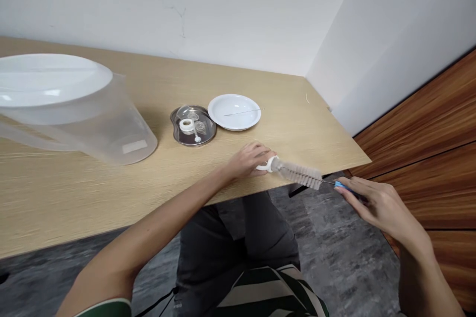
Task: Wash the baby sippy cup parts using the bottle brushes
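My right hand (375,203) is closed around the blue handle (344,187) of a bottle brush (300,174), out past the table's front edge. The pale bristles point left toward my left hand (251,159), which is wrapped round a white plastic piece with a curved handle (268,164). The brush tip meets this piece; I cannot tell how far inside it sits. A metal kidney-shaped tray (174,131) holds a white ring (186,126), clear plastic parts (201,127) and a white stem with a round end (197,137). Beside it stands a white dish (234,122) with a thin wire-like rod (242,112) across it.
On the left a large translucent pitcher (126,129) with a white lid (55,79) stands on the wooden table (178,173). A small white bent strip (307,98) lies near the right end. Walls border the back, and wooden cabinet fronts (427,168) the right.
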Demonstrator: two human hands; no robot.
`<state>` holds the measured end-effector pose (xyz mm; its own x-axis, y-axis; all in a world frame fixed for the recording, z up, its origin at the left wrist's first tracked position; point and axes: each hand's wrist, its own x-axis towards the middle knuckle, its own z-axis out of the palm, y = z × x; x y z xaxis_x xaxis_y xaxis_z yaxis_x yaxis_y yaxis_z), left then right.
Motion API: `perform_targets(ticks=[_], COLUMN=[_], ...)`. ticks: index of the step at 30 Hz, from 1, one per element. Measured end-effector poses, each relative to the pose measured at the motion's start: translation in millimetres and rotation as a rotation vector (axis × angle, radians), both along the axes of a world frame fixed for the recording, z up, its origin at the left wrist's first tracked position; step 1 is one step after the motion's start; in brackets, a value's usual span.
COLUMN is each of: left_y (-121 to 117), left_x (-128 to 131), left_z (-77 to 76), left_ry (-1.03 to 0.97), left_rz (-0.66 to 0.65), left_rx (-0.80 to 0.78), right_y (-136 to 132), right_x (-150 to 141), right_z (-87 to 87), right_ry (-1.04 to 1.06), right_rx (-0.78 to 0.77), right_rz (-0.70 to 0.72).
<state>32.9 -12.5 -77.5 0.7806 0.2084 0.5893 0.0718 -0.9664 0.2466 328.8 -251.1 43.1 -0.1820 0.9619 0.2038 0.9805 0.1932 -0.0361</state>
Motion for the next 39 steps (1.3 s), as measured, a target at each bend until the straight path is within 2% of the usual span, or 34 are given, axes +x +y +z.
perform_targets(ticks=[4, 8, 11, 20, 32, 39], left_y=[8, 2, -2, -6, -7, -5], left_x=[-7, -2, 2, 8, 12, 13], left_z=[3.4, 6.9, 3.1, -4.0, -8.6, -8.9], left_ry=[-0.041, -0.103, -0.135, -0.167, -0.123, -0.164], left_rz=[0.117, 0.1, 0.07, 0.051, 0.113, 0.039], left_rx=[-0.017, -0.07, -0.1, -0.125, -0.255, -0.302], right_y=[-12, -15, -10, 13, 18, 18], right_x=[17, 18, 12, 0, 0, 2], right_z=[2.7, -5.4, -15.4, -38.0, -40.0, -39.9], right_ry=[0.108, 0.199, 0.277, 0.342, 0.286, 0.244], right_rx=[0.06, 0.091, 0.123, 0.058, 0.006, 0.028], right_rz=[-0.138, -0.166, -0.151, -0.083, -0.028, -0.007])
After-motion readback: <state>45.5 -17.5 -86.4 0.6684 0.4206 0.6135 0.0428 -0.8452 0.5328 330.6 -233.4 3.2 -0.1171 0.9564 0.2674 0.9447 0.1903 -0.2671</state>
